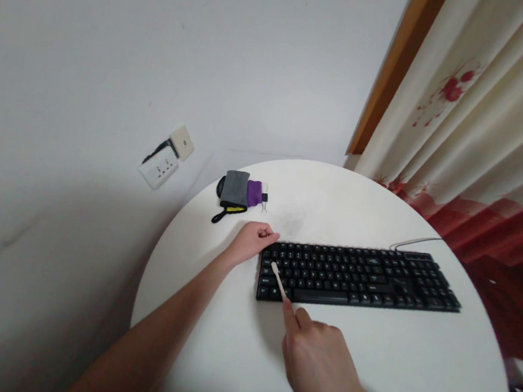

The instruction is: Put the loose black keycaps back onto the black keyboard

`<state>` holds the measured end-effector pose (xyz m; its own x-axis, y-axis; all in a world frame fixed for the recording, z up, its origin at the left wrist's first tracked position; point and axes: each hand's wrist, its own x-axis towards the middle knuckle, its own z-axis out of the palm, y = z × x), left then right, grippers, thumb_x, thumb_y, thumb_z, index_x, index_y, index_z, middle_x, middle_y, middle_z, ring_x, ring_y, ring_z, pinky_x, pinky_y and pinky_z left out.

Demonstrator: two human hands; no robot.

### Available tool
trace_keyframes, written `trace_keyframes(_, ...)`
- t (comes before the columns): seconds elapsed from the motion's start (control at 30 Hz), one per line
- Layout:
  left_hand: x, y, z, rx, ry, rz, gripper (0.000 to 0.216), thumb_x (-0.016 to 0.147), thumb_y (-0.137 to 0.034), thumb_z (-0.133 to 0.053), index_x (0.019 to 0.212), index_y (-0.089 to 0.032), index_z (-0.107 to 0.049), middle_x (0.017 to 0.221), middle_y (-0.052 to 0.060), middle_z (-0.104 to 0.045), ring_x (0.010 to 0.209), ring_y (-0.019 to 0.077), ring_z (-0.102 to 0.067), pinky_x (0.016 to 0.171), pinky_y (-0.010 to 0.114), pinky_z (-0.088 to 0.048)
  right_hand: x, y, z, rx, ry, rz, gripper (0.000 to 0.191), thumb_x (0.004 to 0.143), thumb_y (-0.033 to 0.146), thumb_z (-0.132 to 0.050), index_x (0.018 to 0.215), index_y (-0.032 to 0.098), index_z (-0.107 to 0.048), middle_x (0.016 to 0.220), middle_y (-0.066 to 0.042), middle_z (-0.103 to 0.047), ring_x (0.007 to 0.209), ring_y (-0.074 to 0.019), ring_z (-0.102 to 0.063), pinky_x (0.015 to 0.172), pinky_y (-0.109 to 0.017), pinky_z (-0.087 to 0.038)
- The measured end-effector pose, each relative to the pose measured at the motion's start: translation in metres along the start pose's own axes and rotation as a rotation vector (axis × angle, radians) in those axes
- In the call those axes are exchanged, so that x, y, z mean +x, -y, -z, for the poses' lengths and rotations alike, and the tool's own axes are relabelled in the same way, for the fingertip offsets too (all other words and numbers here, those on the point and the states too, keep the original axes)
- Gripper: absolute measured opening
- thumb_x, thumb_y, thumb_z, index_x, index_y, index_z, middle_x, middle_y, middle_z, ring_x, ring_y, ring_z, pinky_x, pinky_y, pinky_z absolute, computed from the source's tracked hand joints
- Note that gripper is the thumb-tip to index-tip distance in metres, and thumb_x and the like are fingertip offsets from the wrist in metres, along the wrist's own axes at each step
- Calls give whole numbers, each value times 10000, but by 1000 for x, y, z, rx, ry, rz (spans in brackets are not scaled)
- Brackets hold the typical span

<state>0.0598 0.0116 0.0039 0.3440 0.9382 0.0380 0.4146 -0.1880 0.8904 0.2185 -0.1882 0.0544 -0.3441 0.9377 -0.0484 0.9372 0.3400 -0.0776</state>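
A black full-size keyboard [361, 277] lies flat on the round white table [207, 317]. My left hand [253, 241] is at its upper left corner, fingers curled and pressed against the edge. In my right hand [318, 351], below the keyboard's front edge, is a slim pale toothbrush [280, 282]. Its head points away from me, over the keys at the left end. I cannot tell whether the bristles touch them. Most of the handle is hidden inside the fist.
Beyond my left hand lies a small pile of folded grey cloth [235, 187], a purple cloth [255, 193] and a binder clip [264, 197]. A cable [412, 241] trails off the table's right side. A wall socket [159, 167] is at left; curtains [492, 123] hang at right.
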Motion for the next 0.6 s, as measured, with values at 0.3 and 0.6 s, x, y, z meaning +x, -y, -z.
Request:
trace_keyframes(0.3,1,4,0,-3,-2,-1,341,764,-455,-636,621,-149,-594,565,-4,-572,531,119,-475,534,238,-335,-21,-10,19,34,105,64,509,745,51,-519,1242,107,-612,809,-81,-726,560,-199,-674,456,-299,-359)
trace_keyframes(0.6,1,4,0,-20,14,-4,327,779,-440,-634,637,-148,-595,568,-5,-568,544,122,-484,543,239,-330,-36,-21,26,133,127,149,425,715,40,-514,1078,199,-667,759,5,-724,526,-169,-668,440,-311,-268)
